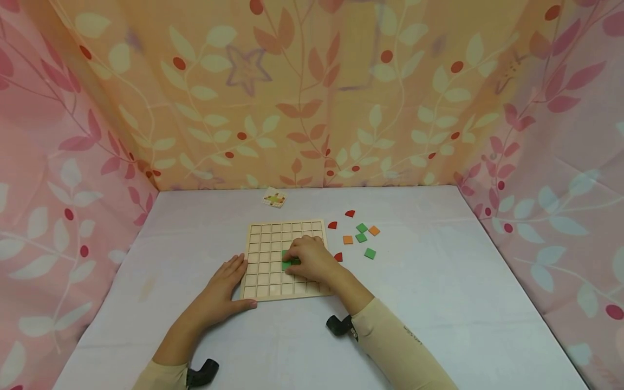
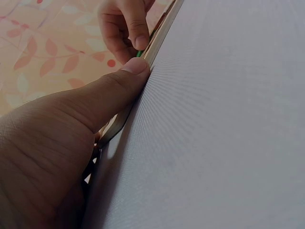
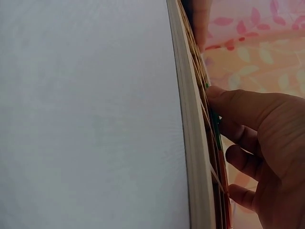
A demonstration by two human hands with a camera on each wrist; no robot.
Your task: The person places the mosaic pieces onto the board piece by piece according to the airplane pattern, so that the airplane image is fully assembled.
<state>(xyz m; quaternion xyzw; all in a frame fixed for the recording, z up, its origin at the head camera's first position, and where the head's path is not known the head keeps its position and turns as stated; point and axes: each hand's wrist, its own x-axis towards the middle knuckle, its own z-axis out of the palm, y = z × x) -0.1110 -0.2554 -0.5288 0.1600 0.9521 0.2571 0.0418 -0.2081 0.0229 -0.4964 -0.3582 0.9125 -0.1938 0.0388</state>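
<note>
A square wooden board (image 1: 263,260) with a grid of shallow cells lies flat on the white table. My left hand (image 1: 220,290) rests along its left side, fingers fairly straight, with the thumb on the near edge. Over the middle of the board, my right hand (image 1: 312,260) pinches a green square tile (image 3: 216,129) between thumb and fingertips, partly hidden by the fingers. Just left of those fingertips, green tiles (image 1: 285,265) lie in the cells. The right wrist view also shows orange-red pieces (image 3: 222,174) on the board, beneath the curled fingers.
Right of the board lie loose red quarter-circle pieces (image 1: 350,213), green squares (image 1: 370,253) and orange squares (image 1: 348,240). A small patterned card (image 1: 275,198) sits near the table's back edge. Floral cloth (image 1: 312,108) encloses the back and both sides.
</note>
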